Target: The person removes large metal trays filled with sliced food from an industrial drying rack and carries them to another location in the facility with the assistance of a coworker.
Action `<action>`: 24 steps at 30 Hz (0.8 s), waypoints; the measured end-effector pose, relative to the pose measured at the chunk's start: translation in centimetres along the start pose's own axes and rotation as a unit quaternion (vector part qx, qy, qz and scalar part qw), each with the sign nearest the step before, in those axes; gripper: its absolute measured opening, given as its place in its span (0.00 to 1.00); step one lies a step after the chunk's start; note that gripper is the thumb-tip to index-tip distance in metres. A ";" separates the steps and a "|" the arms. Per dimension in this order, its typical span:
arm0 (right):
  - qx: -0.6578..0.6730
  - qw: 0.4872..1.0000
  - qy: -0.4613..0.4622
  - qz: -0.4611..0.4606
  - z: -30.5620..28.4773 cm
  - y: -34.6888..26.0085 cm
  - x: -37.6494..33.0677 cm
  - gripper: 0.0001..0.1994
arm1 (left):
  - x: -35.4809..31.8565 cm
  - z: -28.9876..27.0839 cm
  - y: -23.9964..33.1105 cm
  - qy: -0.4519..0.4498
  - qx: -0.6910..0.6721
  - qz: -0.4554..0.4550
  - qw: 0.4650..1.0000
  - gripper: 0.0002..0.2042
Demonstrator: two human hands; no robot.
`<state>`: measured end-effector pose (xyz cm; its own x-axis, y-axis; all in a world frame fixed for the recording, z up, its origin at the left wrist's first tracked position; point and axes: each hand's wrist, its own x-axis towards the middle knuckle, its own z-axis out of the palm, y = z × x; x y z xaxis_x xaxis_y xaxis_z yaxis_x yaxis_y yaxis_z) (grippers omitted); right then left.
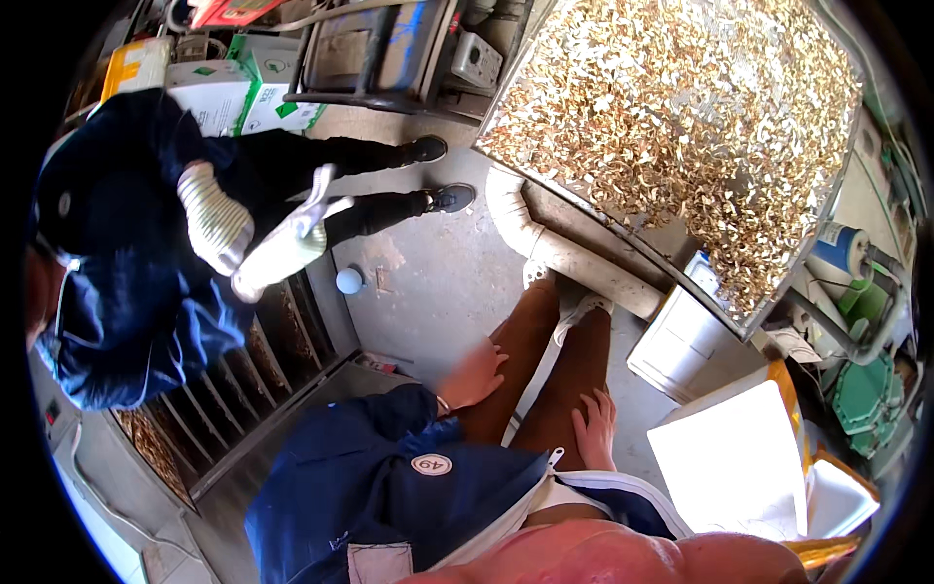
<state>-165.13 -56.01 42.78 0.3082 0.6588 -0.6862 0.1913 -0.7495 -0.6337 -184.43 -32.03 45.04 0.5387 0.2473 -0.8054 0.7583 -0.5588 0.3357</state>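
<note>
My left hand (pixel 474 374) rests on my left thigh, fingers spread on the brown trousers (pixel 522 336), holding nothing. Farther right, my right hand (pixel 594 428) lies flat on the other thigh, its fingers also apart and free of any object. A dark blue jacket (pixel 389 467) covers my left arm. On the left stands another person in a dark jacket (pixel 146 292). That person's hands wear pale knitted gloves (pixel 213 216); one hand grips the other glove's cuff or fingers, I cannot tell which.
A wide tray (pixel 598 214) of dry tan flakes stands at far right, above a pale bent pipe (pixel 574 263). Right of my legs are a white container (pixel 681 341) and a foam box (pixel 730 453). A slatted metal rack (pixel 233 389) and a light blue ball (pixel 349 280) lie left.
</note>
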 end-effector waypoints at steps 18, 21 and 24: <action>-0.096 0.981 -0.166 -0.009 2.3 0.6 -7.5 0.25 | -14.4 3.1 2.5 0.005 -0.132 -0.087 0.987 0.19; -0.108 0.981 -0.161 -0.005 2.6 0.3 -9.0 0.24 | -15.1 4.1 2.3 -0.031 -0.125 -0.096 0.987 0.19; -0.114 0.974 -0.193 -0.031 3.7 2.0 -8.5 0.24 | -14.7 4.9 0.7 -0.106 -0.167 -0.079 0.977 0.20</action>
<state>-170.84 -62.90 46.06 -0.0746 0.6455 -0.7601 0.4132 -0.6737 -0.6127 -193.60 -39.98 54.71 0.3441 0.1197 -0.9313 0.9224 -0.2284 0.3114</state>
